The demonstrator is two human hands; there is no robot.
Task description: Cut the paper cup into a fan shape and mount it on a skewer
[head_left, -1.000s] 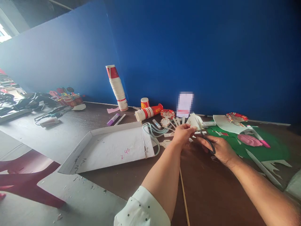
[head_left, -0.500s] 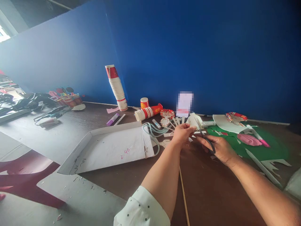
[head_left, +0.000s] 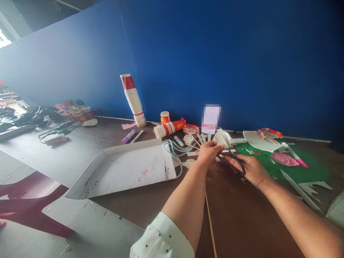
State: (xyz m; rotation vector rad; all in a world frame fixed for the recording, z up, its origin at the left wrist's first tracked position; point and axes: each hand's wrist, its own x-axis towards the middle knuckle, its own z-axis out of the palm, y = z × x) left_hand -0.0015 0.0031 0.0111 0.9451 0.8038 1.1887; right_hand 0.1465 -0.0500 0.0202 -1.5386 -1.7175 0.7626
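Note:
My left hand [head_left: 209, 152] pinches a white paper piece [head_left: 220, 137] that looks like a paper cup cut into strips. Several strips [head_left: 202, 138] fan out beyond my fingers on the left. My right hand [head_left: 251, 168] is closed around black-handled scissors [head_left: 240, 164]. Their blades point up and left, right against the paper, and lie partly over it; how far apart they are cannot be made out. Small white scraps [head_left: 217, 159] lie on the table below both hands.
A shallow white cardboard box [head_left: 129, 165] lies left of my arm, beside a pale coiled cable [head_left: 172, 147]. A tall leaning cup stack [head_left: 133, 100] and toppled red cups [head_left: 170, 128] stand behind. At right lies green sheet material [head_left: 314, 172]. A thin stick [head_left: 210, 225] points toward me.

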